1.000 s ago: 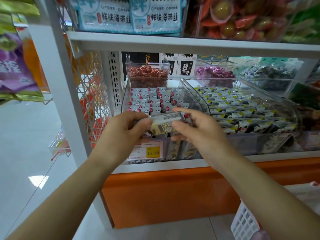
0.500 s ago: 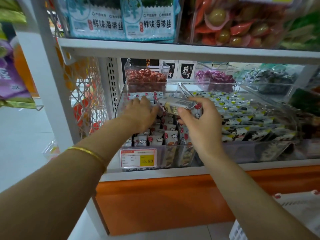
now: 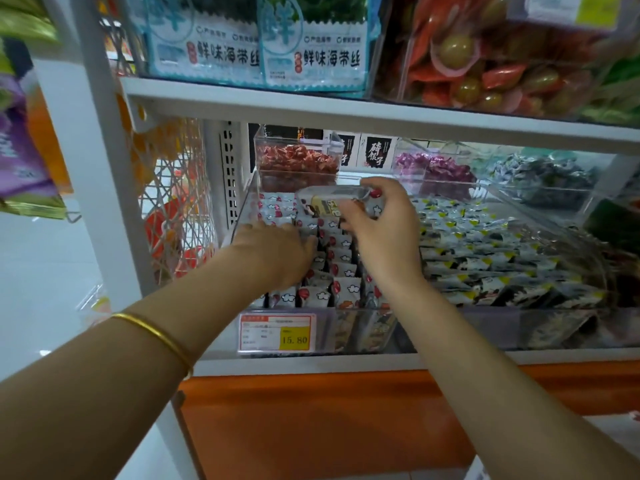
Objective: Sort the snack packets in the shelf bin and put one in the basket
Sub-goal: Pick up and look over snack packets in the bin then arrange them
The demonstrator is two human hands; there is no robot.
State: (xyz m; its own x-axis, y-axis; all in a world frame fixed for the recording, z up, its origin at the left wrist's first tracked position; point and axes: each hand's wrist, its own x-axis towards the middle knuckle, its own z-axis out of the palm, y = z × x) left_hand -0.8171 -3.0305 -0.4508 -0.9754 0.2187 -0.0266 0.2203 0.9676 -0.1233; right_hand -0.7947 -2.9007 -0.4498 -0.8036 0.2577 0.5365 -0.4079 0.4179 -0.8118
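Observation:
A clear shelf bin (image 3: 322,336) holds rows of small white snack packets (image 3: 341,268) with red and cloud prints. My right hand (image 3: 381,233) is over the bin's back half, shut on one snack packet (image 3: 332,200) held flat above the rows. My left hand (image 3: 277,252) lies palm down on the packets at the bin's left side, its fingers spread and pressing on them. A gold bangle (image 3: 156,336) circles my left forearm. The basket is out of view.
A yellow price tag (image 3: 277,332) reading 15.80 hangs on the bin front. A second clear bin (image 3: 519,327) of black-and-white packets stands to the right. Red candy tub (image 3: 298,161) sits behind. The upper shelf board (image 3: 346,112) overhangs closely. An orange base panel (image 3: 329,427) lies below.
Both hands moved from in front of the shelf into the bin. The left hand let go of the packet and settled on the rows; the right hand kept it and carried it toward the back.

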